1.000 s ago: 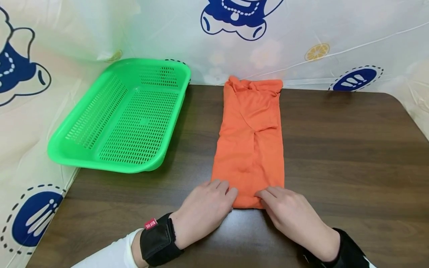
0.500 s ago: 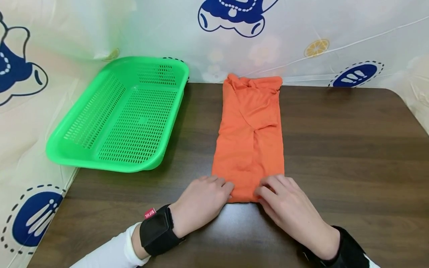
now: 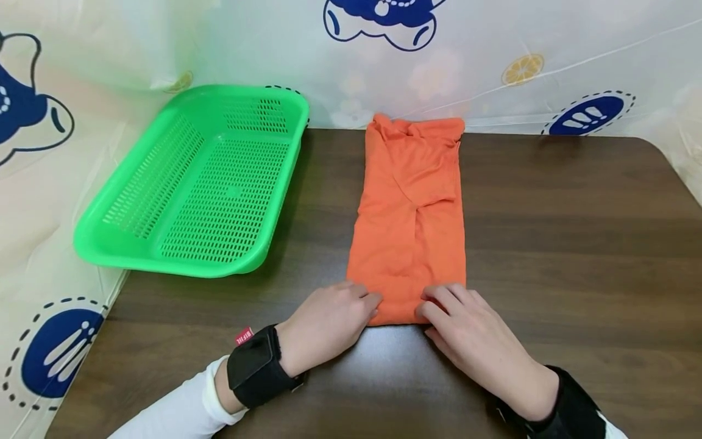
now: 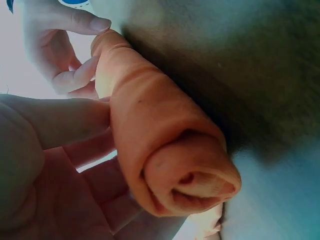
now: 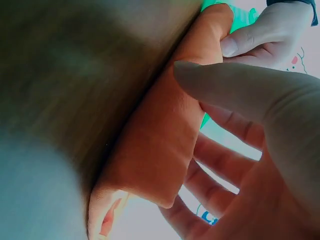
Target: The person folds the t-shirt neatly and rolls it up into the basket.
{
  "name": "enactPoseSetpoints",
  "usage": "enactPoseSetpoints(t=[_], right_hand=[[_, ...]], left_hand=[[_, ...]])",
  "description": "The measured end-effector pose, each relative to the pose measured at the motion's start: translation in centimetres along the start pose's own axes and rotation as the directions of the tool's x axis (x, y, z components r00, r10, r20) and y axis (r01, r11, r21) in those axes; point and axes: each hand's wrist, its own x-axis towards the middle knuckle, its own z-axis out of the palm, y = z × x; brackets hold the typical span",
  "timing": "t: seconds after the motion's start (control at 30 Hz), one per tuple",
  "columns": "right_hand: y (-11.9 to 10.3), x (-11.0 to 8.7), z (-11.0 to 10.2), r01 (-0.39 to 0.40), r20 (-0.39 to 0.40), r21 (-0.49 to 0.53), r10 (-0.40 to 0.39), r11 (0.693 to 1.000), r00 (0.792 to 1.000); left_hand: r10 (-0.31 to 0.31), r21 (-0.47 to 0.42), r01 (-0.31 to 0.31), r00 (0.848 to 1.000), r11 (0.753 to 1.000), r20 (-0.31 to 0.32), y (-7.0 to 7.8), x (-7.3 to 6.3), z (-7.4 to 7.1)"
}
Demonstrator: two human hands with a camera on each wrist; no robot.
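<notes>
I'd say the roll started at the near end of the folded orange cloth garment point(image 3: 408, 225) goes best if I keep both thumbs behind it and turn the two sides evenly, so it stays tight and straight toward the top of the frame. My left hand point(image 3: 326, 323) and right hand point(image 3: 471, 338) each curl their fingers over the rolled near edge at lower centre, gripping it. The rest of the garment lies flat above them on the dark wooden table point(image 3: 576, 244), right of the green perforated plastic basket point(image 3: 203, 183).
</notes>
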Motion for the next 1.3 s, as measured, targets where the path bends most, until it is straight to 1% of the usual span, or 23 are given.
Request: enactPoseSetpoints(t=[0.13, 0.23, 0.3, 0.4, 0.5, 0.63, 0.73, 0.83, 1.03, 1.1, 1.2, 1.3], right_hand=[[0.1, 0.0, 0.0, -0.003, 0.006, -0.011, 0.003, 1.000, 1.000], [0.1, 0.0, 0.1, 0.004, -0.025, -0.006, -0.004, 1.000, 1.000], [0.0, 0.0, 0.2, 0.012, -0.047, -0.004, -0.012, 1.000, 0.999], [0.1, 0.1, 0.3, 0.022, -0.055, -0.002, -0.022, 1.000, 0.998], [0.2, 0.1, 0.3, 0.024, -0.034, 0.000, -0.024, 1.000, 0.999], [0.3, 0.1, 0.1, 0.012, -0.020, 0.014, -0.011, 1.000, 1.000], [0.4, 0.0, 0.2, 0.002, -0.023, 0.023, -0.001, 1.000, 1.000], [0.4, -0.1, 0.3, -0.005, -0.029, 0.019, 0.006, 1.000, 1.000], [0.4, -0.1, 0.4, -0.022, -0.038, 0.002, 0.022, 1.000, 0.999], [0.5, -0.1, 0.4, -0.033, -0.032, 0.000, 0.033, 0.999, 0.999], [0.5, -0.2, 0.3, -0.049, -0.021, 0.006, 0.049, 0.999, 0.999], [0.5, -0.3, 0.3, -0.068, -0.010, 0.019, 0.068, 0.998, 0.998]], left_hand=[[-0.005, 0.008, 0.005, 1.000, 1.000, 0.008, 0.1, 0.1, -0.1], [-0.006, -0.003, 0.006, 1.000, 1.000, 0.022, 0.1, 0.1, -0.3], [-0.006, -0.015, 0.006, 1.000, 1.000, 0.021, 0.1, 0.0, -0.3], [-0.004, -0.013, 0.004, 1.000, 1.000, -0.006, 0.1, -0.1, -0.3], [0.001, 0.012, 0.000, 0.999, 1.000, -0.038, 0.2, -0.2, -0.3], [0.013, 0.042, -0.010, 0.998, 0.999, -0.064, 0.3, -0.1, -0.3], [0.038, 0.058, -0.033, 0.996, 0.998, -0.087, 0.5, 0.1, -0.4], [0.080, 0.069, -0.073, 0.990, 0.995, -0.120, 0.8, 0.3, -0.5], [0.166, 0.062, -0.158, 0.971, 0.986, -0.174, 1.4, 0.3, -0.9], [0.191, 0.073, -0.180, 0.963, 0.981, -0.190, 1.7, 0.3, -1.2], [0.211, 0.090, -0.196, 0.956, 0.976, -0.205, 2.0, 0.2, -1.7], [0.212, 0.114, -0.193, 0.957, 0.975, -0.198, 2.3, 0.2, -1.8]])
